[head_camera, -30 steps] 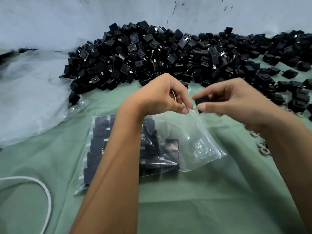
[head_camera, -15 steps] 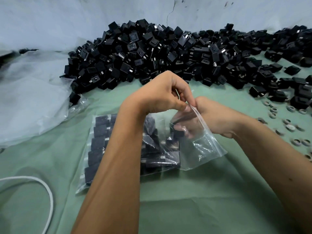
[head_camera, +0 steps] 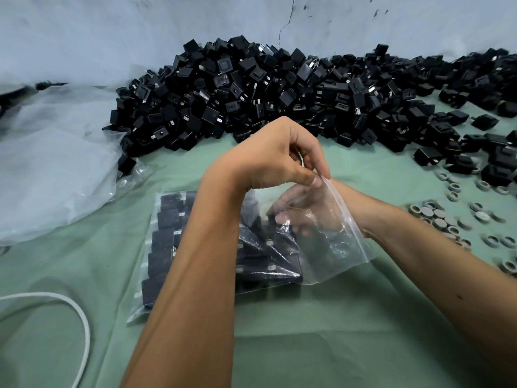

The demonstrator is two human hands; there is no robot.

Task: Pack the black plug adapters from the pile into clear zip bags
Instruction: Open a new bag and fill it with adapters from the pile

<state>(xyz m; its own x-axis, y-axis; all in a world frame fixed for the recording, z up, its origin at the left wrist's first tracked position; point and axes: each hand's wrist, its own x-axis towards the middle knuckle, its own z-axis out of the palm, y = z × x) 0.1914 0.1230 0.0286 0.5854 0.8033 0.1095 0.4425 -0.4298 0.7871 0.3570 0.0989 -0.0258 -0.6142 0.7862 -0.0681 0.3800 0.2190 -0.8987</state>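
Left hand (head_camera: pixel 275 161) pinching zip bag (head_camera: pixel 333 247) mouth on green cloth (head_camera: pixel 307 331) | right hand (head_camera: pixel 305 211) reaching inside, grip blurred by plastic | adapter pile (head_camera: pixel 265 93) sitting behind, grey rings (head_camera: pixel 436 217) lying right | left forearm covering bagged adapters (head_camera: pixel 167 239).

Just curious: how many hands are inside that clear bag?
1. The right hand is inside the clear bag; the left hand pinches its top edge from outside.
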